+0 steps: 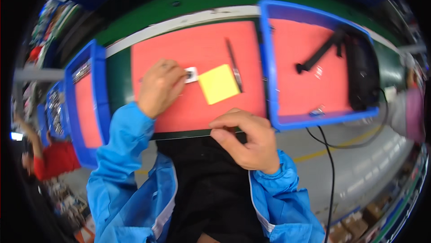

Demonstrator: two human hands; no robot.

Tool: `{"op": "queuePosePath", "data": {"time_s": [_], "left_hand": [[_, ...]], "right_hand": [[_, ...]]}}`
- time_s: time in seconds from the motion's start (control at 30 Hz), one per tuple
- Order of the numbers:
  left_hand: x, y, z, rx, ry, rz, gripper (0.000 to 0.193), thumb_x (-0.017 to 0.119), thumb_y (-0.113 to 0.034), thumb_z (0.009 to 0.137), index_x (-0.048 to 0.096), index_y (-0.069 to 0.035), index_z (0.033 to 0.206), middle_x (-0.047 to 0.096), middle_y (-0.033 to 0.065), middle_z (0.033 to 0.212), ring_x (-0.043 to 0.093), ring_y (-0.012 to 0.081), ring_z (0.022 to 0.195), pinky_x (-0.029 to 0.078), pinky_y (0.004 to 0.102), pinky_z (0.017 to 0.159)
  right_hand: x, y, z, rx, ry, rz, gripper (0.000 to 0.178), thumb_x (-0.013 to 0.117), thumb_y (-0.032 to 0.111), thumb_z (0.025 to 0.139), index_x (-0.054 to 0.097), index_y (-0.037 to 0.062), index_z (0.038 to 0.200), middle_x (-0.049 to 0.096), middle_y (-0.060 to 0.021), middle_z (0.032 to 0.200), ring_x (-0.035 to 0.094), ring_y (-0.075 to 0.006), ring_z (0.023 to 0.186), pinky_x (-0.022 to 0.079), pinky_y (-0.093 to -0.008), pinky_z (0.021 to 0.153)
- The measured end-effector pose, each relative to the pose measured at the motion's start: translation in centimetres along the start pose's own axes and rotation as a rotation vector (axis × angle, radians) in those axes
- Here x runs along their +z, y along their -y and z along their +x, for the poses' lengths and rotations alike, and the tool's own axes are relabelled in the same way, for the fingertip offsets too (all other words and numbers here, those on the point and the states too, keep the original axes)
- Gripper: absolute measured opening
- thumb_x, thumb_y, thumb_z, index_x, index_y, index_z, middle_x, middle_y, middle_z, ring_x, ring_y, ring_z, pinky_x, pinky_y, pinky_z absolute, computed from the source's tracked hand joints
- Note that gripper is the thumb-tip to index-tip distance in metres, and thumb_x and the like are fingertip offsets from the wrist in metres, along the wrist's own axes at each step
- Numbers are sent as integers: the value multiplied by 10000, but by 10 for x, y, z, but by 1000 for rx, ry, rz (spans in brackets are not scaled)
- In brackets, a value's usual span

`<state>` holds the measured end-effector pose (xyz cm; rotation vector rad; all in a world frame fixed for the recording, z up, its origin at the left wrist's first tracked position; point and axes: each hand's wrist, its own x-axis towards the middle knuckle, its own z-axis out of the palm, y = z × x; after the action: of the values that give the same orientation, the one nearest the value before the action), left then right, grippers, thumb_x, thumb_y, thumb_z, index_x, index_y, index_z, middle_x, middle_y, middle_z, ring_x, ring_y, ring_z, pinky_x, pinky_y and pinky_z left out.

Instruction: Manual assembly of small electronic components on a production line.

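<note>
On the red mat (179,41), the bunched fingers of my left hand (159,86) close on the left edge of a small white square piece (192,74) with a dark spot. Just right of that piece lies a yellow sticky-note pad (219,84). A thin dark pen-like tool (234,65) rests beyond the pad's right side. My right hand (249,140) hovers at the mat's near edge, thumb and forefinger brought together in a pinch; anything between their tips is too small to make out.
At the right stands a blue tray (270,63) lined in red, holding a black case (362,70) and a black strap (321,54). Another blue tray (101,95) stands at the left. Black cables (331,166) hang at the lower right. A person in red (58,157) is at far left.
</note>
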<state>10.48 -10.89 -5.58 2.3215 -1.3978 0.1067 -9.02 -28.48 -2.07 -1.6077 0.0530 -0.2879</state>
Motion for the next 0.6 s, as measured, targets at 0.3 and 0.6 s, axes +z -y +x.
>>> {"op": "queuePosePath", "data": {"time_s": [0.3,0.6], "left_hand": [[-7,4,32,87,328,158,125,619,-27,866,526,30,926,602,229,873,620,417,864,513,488,760],[-38,-19,19,-288,410,-88,103,531,-78,962,487,10,996,634,295,900,644,486,831,494,561,723]], "right_hand": [[-160,23,-19,427,-446,-1213,186,742,162,881,697,-12,931,690,-137,732,656,-256,610,509,-339,606],[-228,-52,-8,557,127,-1607,454,742,464,823,690,13,851,707,-243,851,692,-433,832,554,-511,716]]}}
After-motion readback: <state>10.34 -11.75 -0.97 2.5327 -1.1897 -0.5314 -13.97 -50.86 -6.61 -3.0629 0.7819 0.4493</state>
